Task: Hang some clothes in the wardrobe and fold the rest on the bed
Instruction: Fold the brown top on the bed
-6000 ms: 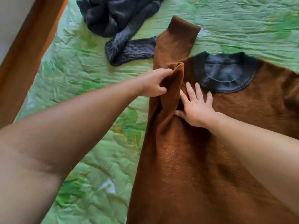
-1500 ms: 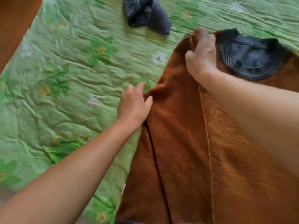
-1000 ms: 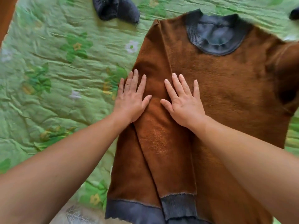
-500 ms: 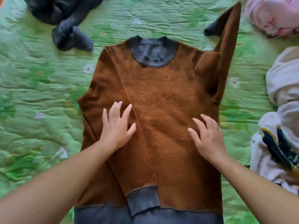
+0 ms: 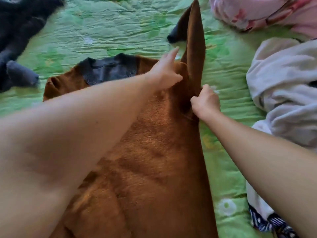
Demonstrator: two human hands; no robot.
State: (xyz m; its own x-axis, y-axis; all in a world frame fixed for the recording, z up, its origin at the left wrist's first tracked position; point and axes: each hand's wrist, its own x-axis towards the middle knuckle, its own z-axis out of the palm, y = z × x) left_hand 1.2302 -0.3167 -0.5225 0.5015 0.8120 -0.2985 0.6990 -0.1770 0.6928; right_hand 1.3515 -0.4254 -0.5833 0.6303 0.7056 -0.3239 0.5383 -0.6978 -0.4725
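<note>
A brown sweater (image 5: 154, 152) with a dark grey collar (image 5: 109, 70) lies flat on the green bedspread (image 5: 106, 31). Its right sleeve (image 5: 193, 40) stretches up and away, ending in a grey cuff. My left hand (image 5: 167, 71) reaches across the sweater to its right shoulder, fingers stretched toward the sleeve base. My right hand (image 5: 205, 102) grips the sweater's edge at the armpit, just below the sleeve. My left forearm hides the folded left side.
A dark grey garment (image 5: 18, 31) lies bunched at the upper left. A pink floral bundle (image 5: 260, 12) sits at the upper right. A pile of white clothes (image 5: 284, 86) with a dark patterned piece (image 5: 274, 224) lies along the right edge.
Both hands left the sweater's middle and moved to its right shoulder. My right hand now grips the armpit edge. The view shifted right and closer.
</note>
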